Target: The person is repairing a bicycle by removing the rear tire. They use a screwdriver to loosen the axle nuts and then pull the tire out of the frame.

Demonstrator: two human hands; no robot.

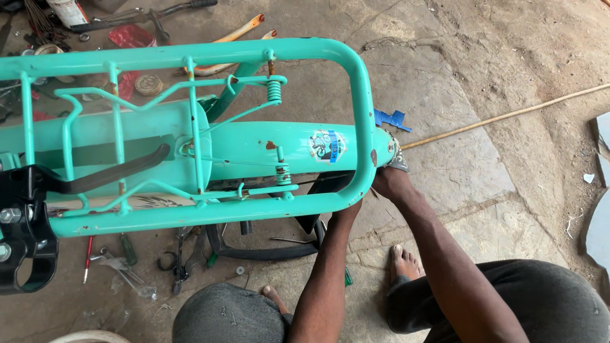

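Note:
A turquoise bicycle mudguard (267,147) lies across the view under a turquoise tube carrier rack (356,95). My right hand (389,180) grips the mudguard's rear tip, where a small grey piece (398,159) sits against it. My left hand (346,211) reaches up beneath the rack's lower tube. Its fingers are hidden behind the tube and mudguard, so I cannot tell what they touch. A spring clamp (274,90) rests on the rack. My knees and bare feet (401,262) show at the bottom.
A black clamp part (25,235) sits at the left. On the stone floor lie pliers (180,260), screwdrivers (128,249), a black rubber strip (267,253), a blue scrap (391,119) and a long wooden stick (508,115). More tools lie at the top left.

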